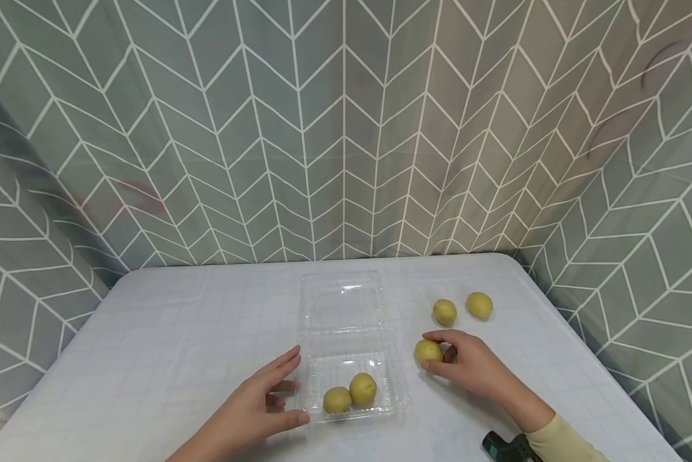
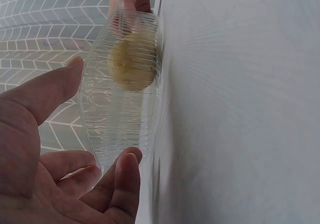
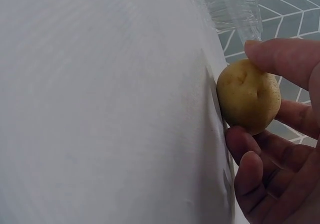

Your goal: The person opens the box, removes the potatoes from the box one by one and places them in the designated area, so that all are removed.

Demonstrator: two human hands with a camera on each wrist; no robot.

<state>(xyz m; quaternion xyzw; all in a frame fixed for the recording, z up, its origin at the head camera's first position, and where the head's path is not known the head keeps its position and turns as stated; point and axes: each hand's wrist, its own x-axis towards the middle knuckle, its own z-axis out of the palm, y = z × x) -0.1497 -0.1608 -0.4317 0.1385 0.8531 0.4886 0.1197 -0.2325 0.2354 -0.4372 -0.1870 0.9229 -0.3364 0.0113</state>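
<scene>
A clear plastic clamshell box point(image 1: 317, 359) lies unfolded on the table, its lid point(image 1: 341, 301) laid back on the far side. Two small yellow potatoes sit together in its near end, the left one point(image 1: 337, 400) touching the right one point(image 1: 363, 389). Spread along the box's left side, my left hand point(image 1: 259, 404) has its thumb and fingertips right at the rim. To the right of the box, my right hand point(image 1: 470, 366) pinches another potato point(image 3: 249, 97) between thumb and fingers, close to the tabletop.
Two more potatoes, one nearer the box point(image 1: 445, 312) and one farther right point(image 1: 480, 305), lie beyond my right hand. A white cloth point(image 1: 167, 346) covers the table. Behind the table hangs a grey patterned curtain point(image 1: 334, 160). A black device point(image 1: 510, 447) is at my right wrist.
</scene>
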